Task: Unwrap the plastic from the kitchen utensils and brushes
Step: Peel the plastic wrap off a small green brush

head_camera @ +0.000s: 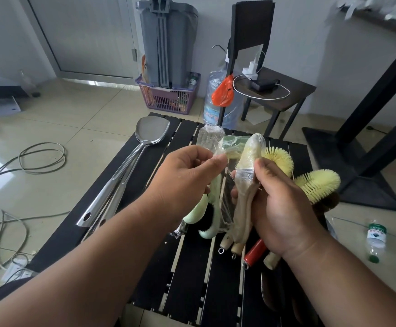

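Right hand around wrapped brush

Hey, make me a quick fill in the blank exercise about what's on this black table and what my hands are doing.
1. The left hand pinches a strip of clear ____.
2. The right hand holds a wrapped ____ brush.
3. The steel spatula lies to the ____ of both hands.

Missing words: plastic; yellow; left
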